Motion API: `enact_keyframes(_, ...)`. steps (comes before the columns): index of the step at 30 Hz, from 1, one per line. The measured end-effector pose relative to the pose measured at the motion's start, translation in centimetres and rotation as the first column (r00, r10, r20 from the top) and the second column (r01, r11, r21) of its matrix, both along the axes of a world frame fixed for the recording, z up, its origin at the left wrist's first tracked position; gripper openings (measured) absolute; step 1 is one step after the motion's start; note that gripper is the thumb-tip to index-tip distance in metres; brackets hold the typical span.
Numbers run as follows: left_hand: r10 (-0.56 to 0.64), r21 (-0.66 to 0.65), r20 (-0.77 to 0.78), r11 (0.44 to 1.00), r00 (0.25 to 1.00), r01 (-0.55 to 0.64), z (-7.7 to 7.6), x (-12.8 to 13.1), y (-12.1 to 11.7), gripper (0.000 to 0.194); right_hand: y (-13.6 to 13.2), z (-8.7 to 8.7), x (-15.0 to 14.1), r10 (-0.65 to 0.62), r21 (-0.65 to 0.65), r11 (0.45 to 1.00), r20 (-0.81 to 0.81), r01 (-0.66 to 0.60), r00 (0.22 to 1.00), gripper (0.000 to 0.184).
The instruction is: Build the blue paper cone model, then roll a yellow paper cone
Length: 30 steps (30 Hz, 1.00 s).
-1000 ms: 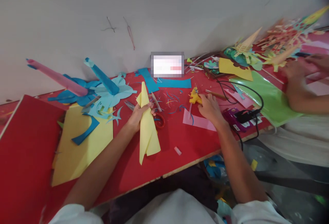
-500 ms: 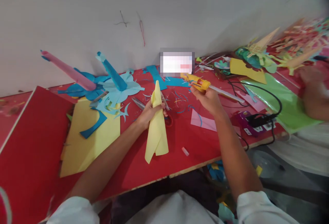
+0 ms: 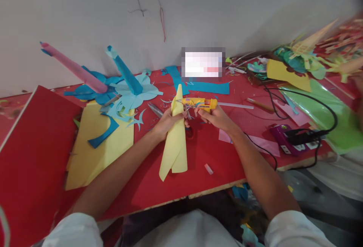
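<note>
pixelated box (image 3: pixel 203 64) against the wall, blurred paper crafts (image 3: pixel 326 52) at right edge, green sheet (image 3: pixel 337 116) cut off

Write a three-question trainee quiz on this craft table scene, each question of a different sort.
1. True or false: the right hand holds the yellow plastic glue gun.
2. What does the left hand grip?
A. blue paper cone
B. rolled yellow paper cone
C. pink tube
3. Fill in: the gun's nozzle points toward the cone's ____.

Key:
1. True
2. B
3. upper part, near the tip
</note>
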<state>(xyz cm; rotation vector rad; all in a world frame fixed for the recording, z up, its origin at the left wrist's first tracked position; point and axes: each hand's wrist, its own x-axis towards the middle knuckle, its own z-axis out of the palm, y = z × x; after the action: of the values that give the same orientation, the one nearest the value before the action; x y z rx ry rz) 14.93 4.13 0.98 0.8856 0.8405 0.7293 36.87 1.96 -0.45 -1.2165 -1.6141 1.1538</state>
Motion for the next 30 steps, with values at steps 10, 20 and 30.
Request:
enact_keyframes(10,-0.024,0.015,-0.035,1.0,0.999,0.024,0.12,0.16,-0.03,0.04,0.01,-0.21,-0.66,-0.029,0.034,0.999,0.121,0.025,0.992,0.055)
enact_keyframes(20,-0.044,0.019,-0.05,0.999,0.998,0.045,-0.01,-0.04,0.03,0.049,0.2,-0.53,-0.76,-0.047,0.057,0.998,0.156,0.039,0.987,0.052)
enact_keyframes(30,-0.049,0.026,-0.055,0.998,0.997,0.05,-0.24,-0.1,0.0,0.051,0.05,0.17,0.03,-0.066,0.053,0.997,0.111,0.061,0.992,0.051)
